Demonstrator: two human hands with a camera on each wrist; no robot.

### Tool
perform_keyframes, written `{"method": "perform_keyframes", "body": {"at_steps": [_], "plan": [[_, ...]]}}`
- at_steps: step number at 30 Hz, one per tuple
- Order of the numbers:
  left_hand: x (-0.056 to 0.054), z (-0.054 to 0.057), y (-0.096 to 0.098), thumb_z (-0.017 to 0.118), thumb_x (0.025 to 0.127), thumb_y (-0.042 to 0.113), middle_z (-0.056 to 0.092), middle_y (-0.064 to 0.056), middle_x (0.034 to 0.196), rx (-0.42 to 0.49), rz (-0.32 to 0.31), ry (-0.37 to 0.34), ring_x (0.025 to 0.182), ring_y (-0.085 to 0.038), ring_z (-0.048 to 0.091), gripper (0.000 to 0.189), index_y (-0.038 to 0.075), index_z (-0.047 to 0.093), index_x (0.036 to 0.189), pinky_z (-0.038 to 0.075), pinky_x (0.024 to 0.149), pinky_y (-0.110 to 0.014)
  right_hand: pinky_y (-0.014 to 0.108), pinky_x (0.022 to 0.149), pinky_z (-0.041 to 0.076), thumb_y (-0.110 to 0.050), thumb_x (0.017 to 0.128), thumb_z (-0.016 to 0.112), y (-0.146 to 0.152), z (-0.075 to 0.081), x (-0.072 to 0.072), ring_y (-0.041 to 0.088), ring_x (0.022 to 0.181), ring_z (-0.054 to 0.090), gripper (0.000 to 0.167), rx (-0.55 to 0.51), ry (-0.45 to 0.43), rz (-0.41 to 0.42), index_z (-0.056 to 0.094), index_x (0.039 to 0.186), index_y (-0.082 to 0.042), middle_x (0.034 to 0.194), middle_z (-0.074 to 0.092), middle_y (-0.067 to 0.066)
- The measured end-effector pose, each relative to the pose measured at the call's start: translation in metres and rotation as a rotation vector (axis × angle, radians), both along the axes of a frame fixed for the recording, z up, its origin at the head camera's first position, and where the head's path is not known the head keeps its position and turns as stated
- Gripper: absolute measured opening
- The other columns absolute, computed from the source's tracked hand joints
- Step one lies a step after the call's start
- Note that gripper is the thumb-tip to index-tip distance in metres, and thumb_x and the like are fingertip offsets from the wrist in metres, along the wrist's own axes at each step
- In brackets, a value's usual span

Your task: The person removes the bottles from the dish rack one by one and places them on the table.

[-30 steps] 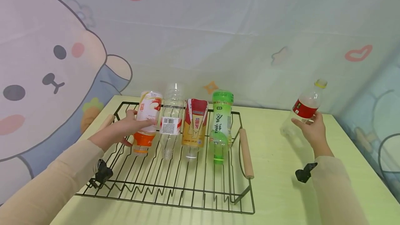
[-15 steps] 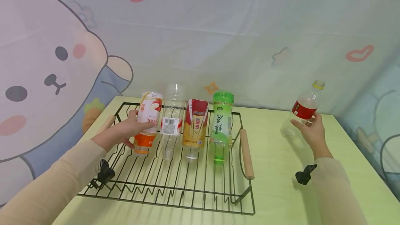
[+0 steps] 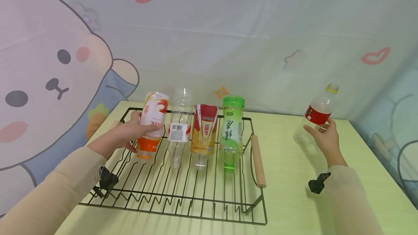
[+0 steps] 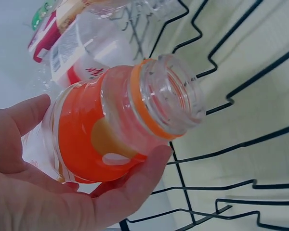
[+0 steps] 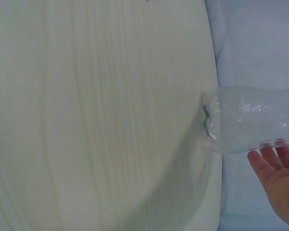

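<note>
My left hand (image 3: 132,133) grips a bottle with a white and orange label (image 3: 153,119) at the left end of the black wire rack (image 3: 173,194). That bottle points neck down; its uncapped mouth and orange ring show in the left wrist view, close to the rack's wires. Over the table right of the rack, my right hand (image 3: 326,139) holds a clear bottle with a red label (image 3: 318,113). It leans to the right, mouth up, with a yellow ring at the neck. In the right wrist view its clear base (image 5: 213,120) is near the table's edge.
Leaning neck down in the rack are a clear bottle (image 3: 179,133), a red and gold bottle (image 3: 204,130) and a green bottle (image 3: 232,119). A wooden handle (image 3: 258,162) stands at the rack's right side. Behind the table (image 3: 287,198) hangs a printed cloth (image 3: 228,46).
My left hand has raised the white and orange bottle slightly and shifted it a little left. The right hand and the red-labelled bottle have barely moved.
</note>
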State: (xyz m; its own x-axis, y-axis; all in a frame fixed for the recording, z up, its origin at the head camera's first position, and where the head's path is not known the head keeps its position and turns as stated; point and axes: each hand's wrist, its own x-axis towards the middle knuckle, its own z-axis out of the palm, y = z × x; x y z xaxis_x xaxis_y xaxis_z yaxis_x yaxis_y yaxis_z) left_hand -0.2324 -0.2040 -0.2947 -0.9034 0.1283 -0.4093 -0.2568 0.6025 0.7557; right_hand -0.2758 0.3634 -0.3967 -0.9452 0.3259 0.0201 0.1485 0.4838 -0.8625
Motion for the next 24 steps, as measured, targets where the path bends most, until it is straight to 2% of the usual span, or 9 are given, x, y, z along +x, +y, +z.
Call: {"method": "perform_keyframes", "body": {"at_steps": [5,14,19,24], "plan": [[0.002,0.010,0.004,0.058,0.092,0.047,0.031,-0.028,0.134,-0.013,0.016,0.027,0.117,-0.044,0.044,0.095,0.004,-0.008,0.146,0.057,0.070,-0.048,0.059,0.106,0.033,-0.047,0.090,0.061,0.001,-0.001,0.002,0.046,0.135,0.030,0.097,-0.003,0.002,-0.024,0.001,0.152,-0.003,0.151,0.025,0.028],[0.006,0.017,0.005,0.058,0.091,0.052,0.036,-0.025,0.136,-0.027,0.035,0.061,0.114,-0.037,0.049,0.096,0.001,-0.001,0.147,0.053,0.073,-0.039,0.058,0.107,0.032,-0.046,0.091,0.061,0.009,0.010,0.010,0.045,0.137,0.029,0.098,0.001,0.041,0.009,-0.002,0.153,-0.004,0.153,0.022,0.027],[0.008,0.021,0.004,0.058,0.093,0.048,0.041,-0.024,0.131,-0.014,0.013,0.144,0.105,-0.033,0.057,0.085,-0.002,0.010,0.143,0.054,0.073,-0.035,0.058,0.108,0.030,-0.047,0.091,0.061,0.022,0.024,0.016,0.044,0.140,0.025,0.098,0.035,0.059,0.013,-0.003,0.154,-0.006,0.155,0.019,0.026],[0.010,0.027,0.004,0.059,0.093,0.046,0.039,-0.024,0.133,0.002,-0.015,0.224,0.106,-0.034,0.056,0.083,0.000,0.013,0.145,0.052,0.081,-0.036,0.058,0.111,0.025,-0.044,0.092,0.060,0.032,0.041,0.027,0.042,0.142,0.020,0.095,0.050,0.090,0.044,-0.004,0.154,-0.010,0.157,0.014,0.025]]}}
